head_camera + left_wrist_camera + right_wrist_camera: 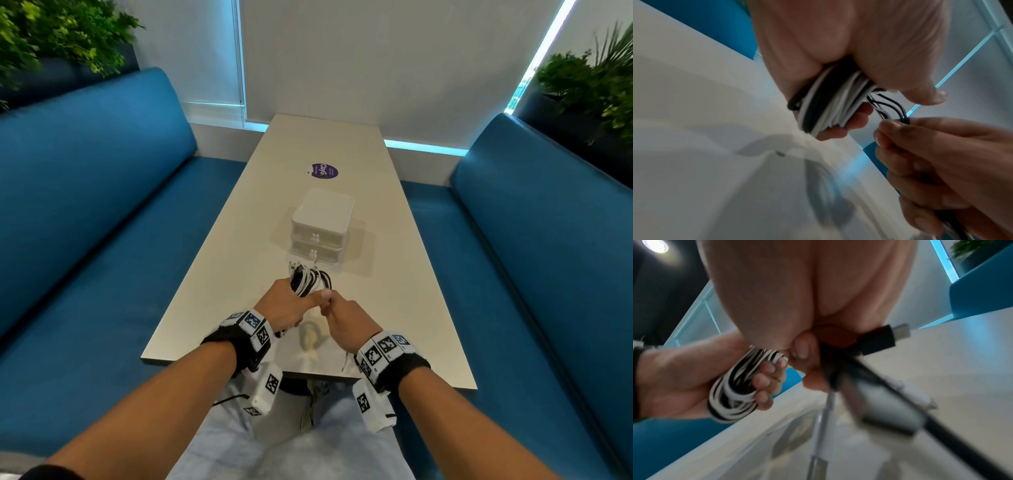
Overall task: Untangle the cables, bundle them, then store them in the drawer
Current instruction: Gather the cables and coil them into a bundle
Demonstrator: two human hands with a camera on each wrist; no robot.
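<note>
A coil of black and white cables (pixel 308 279) (pixel 828 104) (pixel 737 386) is held above the near part of the table. My left hand (pixel 291 305) (pixel 838 65) grips the coil with fingers wrapped round it. Just to its right, my right hand (pixel 337 315) (pixel 807 353) pinches the loose cable ends (pixel 898 116). A black plug (pixel 884 339) and white connectors (pixel 920 397) hang from that hand. The white two-drawer box (pixel 322 228) stands beyond the hands, both drawers closed.
The long white table (pixel 239 260) runs away from me between two blue benches (pixel 85 205). A purple round sticker (pixel 323 170) lies past the drawer box. Potted plants (pixel 596 89) sit behind the bench backs. The table's near edge (pixel 308 373) is just under my wrists.
</note>
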